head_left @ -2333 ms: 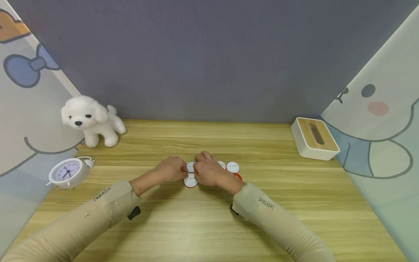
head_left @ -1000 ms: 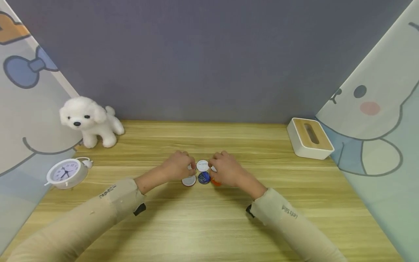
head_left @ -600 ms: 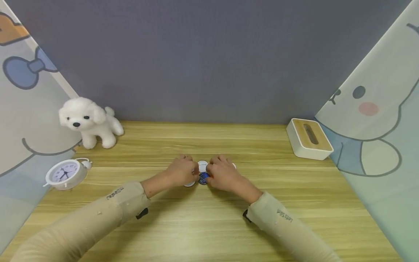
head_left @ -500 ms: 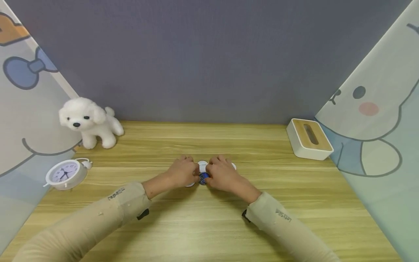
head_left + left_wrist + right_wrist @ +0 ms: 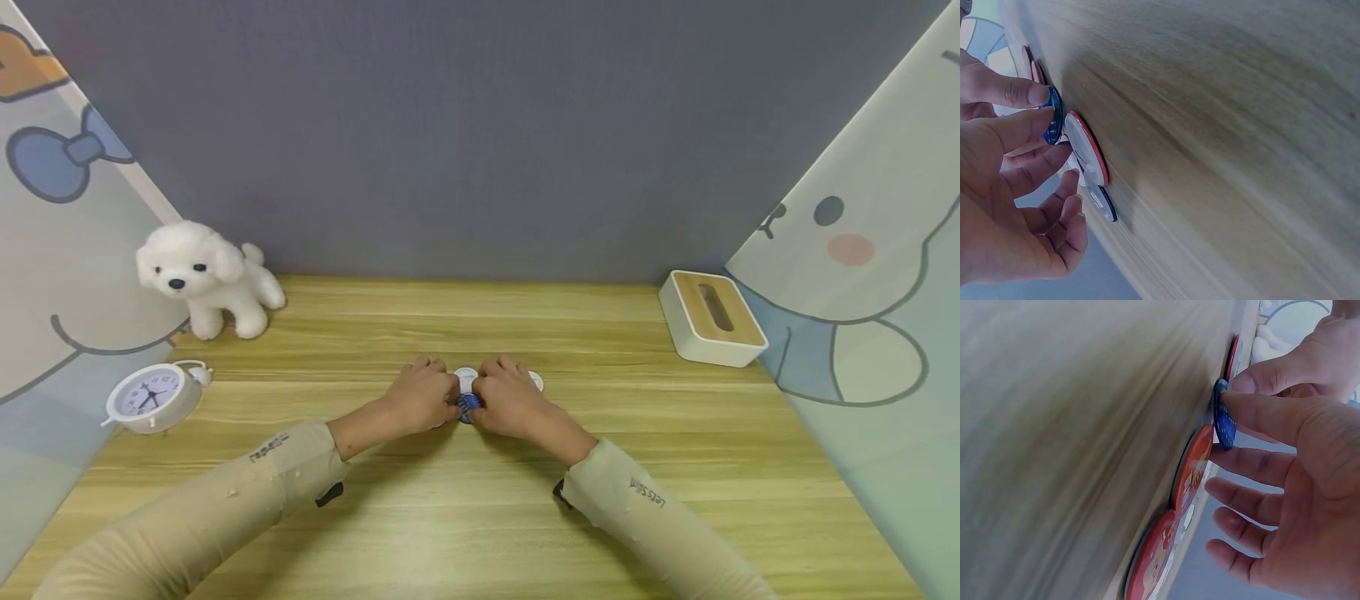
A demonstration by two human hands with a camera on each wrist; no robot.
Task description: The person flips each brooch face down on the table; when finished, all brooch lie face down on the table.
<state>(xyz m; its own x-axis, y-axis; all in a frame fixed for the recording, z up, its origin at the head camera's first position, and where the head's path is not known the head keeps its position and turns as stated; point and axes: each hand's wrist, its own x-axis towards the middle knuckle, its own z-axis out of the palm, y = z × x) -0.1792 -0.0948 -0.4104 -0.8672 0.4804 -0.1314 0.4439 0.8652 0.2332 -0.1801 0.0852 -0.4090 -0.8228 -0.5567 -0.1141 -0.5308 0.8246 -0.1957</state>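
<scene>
A blue badge (image 5: 467, 405) sits at the middle of the wooden table (image 5: 480, 517), squeezed between my two hands. My left hand (image 5: 441, 399) and right hand (image 5: 487, 401) meet over it. In the left wrist view the blue badge (image 5: 1054, 117) stands tilted up on its edge, my left thumb (image 5: 1019, 128) below it and the other thumb above. In the right wrist view my right thumb (image 5: 1260, 412) presses the blue badge (image 5: 1223, 420), the remaining fingers spread loosely. A white badge (image 5: 465, 377) lies just behind, another white badge (image 5: 536, 381) to the right.
A red-rimmed white badge (image 5: 1087, 156) and a blue-rimmed badge (image 5: 1105, 204) lie under my left fingers; two orange-red badges (image 5: 1191, 465) lie under my right. A plush dog (image 5: 206, 275) and alarm clock (image 5: 150, 398) stand left, a tissue box (image 5: 712, 318) back right.
My hands, apart a second ago with the blue badge lying flat between them, have closed in on it. Both thumbs now hold it, and the orange badge is covered by my right hand.
</scene>
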